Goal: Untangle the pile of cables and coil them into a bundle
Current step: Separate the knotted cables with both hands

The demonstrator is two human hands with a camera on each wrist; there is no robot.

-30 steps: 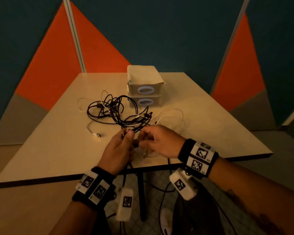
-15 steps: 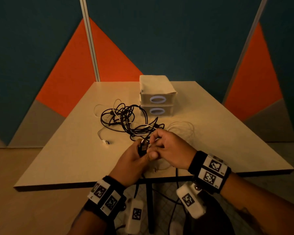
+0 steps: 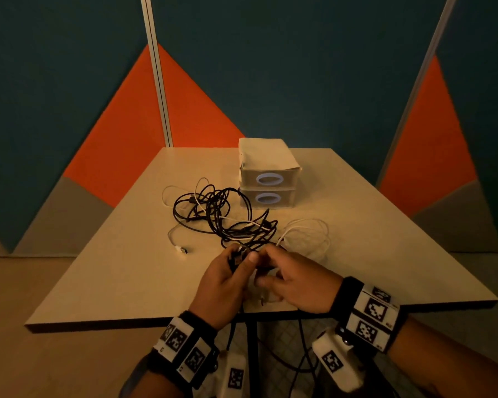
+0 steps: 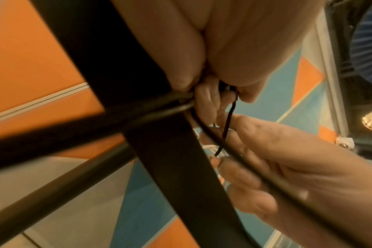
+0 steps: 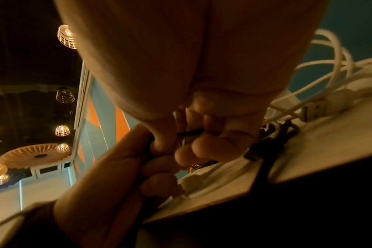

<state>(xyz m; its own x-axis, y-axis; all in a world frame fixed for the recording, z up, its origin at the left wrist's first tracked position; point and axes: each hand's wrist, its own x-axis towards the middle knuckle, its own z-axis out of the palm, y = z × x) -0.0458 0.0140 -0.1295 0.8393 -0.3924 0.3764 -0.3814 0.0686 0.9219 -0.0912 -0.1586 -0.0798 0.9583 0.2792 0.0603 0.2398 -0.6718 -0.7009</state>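
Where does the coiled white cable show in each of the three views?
Head: white cable coiled on the table, right of the black tangle, just beyond the right hand.
Left wrist: only a white sliver behind the fingers; cannot tell.
Right wrist: upper right, loops and USB plug.
Shared landmark: the right hand.

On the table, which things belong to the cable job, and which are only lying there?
Belong to the job:
- black cables, tangled in a pile
- white cable, looped at the right
- left hand and right hand, both holding black cable near the front edge

Only lying there:
- two stacked boxes
- table itself
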